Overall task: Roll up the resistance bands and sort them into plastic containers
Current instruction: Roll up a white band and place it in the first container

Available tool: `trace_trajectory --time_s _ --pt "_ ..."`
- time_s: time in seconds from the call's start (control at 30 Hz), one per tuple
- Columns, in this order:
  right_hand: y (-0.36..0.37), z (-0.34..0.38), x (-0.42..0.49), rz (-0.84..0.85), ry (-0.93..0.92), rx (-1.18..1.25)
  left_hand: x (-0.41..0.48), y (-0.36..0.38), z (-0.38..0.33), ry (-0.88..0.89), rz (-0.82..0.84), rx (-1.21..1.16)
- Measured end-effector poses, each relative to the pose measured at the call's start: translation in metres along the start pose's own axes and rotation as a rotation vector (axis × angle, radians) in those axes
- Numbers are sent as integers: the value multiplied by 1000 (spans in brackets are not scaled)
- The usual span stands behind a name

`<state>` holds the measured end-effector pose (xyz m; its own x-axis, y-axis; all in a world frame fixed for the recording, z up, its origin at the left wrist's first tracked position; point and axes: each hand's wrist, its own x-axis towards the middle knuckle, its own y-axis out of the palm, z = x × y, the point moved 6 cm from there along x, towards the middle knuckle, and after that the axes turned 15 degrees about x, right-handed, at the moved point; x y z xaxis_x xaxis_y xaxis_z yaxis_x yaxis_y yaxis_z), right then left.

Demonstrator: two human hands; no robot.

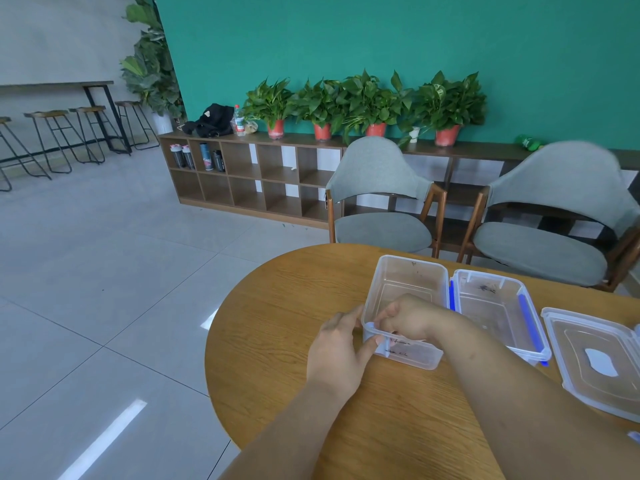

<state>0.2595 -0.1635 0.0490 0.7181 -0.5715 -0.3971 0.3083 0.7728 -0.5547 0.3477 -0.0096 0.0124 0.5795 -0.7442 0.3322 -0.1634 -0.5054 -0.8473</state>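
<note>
A person's left hand point(341, 344) and right hand point(408, 318) meet at the near left corner of a clear plastic container point(408, 263) on a round wooden table point(294, 323), both gripping a pale blue resistance band point(382, 346) that lies over the corner's rim, its visible strip running from the rim down the outer wall; the left hand stays outside the box, thumb pressed on the band against the wall with the fingers closing on the corner above it, while the right hand reaches in over the near wall from the right, fingers curled and pinching the band at the rim; the band lies directly between the two hands, touching both, so neither is clearly nearer, and only a small part of it shows, so whether it is rolled cannot be told; what remains, by the look of it, is to bring the band over the rim and down inside; the rest of this container looks empty, with handwriting on its near wall; just beside it on the right, a second clear container with blue clips point(485, 274) shows only a dark smudge near its far end; farther right a clear lid point(568, 344) lies flat with a pale patch point(601, 362) at its middle; beyond the table are two grey chairs point(381, 233), a low wooden shelf unit point(242, 174) and potted plants point(367, 102)
</note>
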Motion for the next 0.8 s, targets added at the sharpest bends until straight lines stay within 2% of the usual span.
trace_trajectory --time_s 0.57,0.8 --pt "-2 -5 8 -13 6 50 -2 -8 2 2 8 3" --pt "-18 2 -17 -96 -94 90 -5 -29 -10 40 -42 55"
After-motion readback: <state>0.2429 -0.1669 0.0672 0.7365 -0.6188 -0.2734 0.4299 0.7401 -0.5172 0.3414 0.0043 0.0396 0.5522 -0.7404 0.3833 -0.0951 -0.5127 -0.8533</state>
